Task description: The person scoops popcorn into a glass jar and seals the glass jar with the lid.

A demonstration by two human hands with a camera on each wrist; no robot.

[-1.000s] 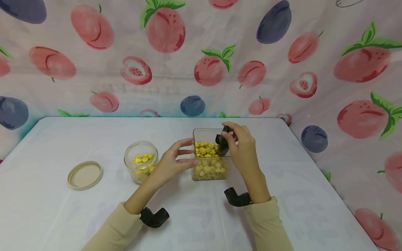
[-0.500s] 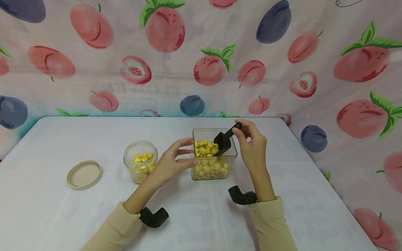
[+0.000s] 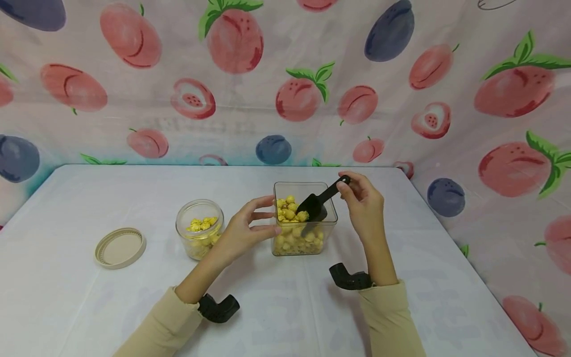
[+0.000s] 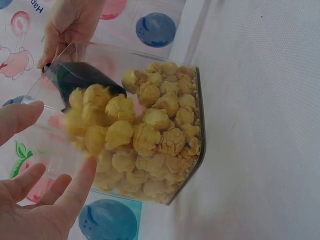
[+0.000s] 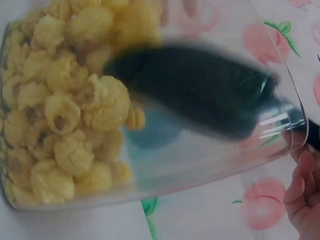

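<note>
While scoop [image 3: 314,204] sits dipped in the square clear container [image 3: 305,240], work judged partway: some popcorn [image 3: 201,225] already in round glass jar [image 3: 199,229], far from full; square container holds plenty more popcorn [image 3: 298,237], heaped toward its left side. Beige lid [image 3: 120,247] off, lying flat on surface [image 3: 134,307] left of jar, apart from it. Left to do, by judgement: lift a load, carry over to jar, tip in, repeat, then lid on.

Scoop: black, long axis running diagonal, handle up and to the right-rear, bowl down and to the left-front, mouth pointing into the popcorn pile. Bowl inside container near its right wall, a few kernels at its lip; whether bowl is loaded, can't tell, wrist views blurred there.

Right hand [image 3: 363,206] pinching handle end w/ fingertips, just above container's rear-right corner. Left hand [image 3: 243,230] w/ fingers spread wide and nearly straight, tips against container's left wall, steadying it, not wrapped round. Jar just left of that hand, near but not touching container. Both sleeves beige, black wrist cams below.
</note>
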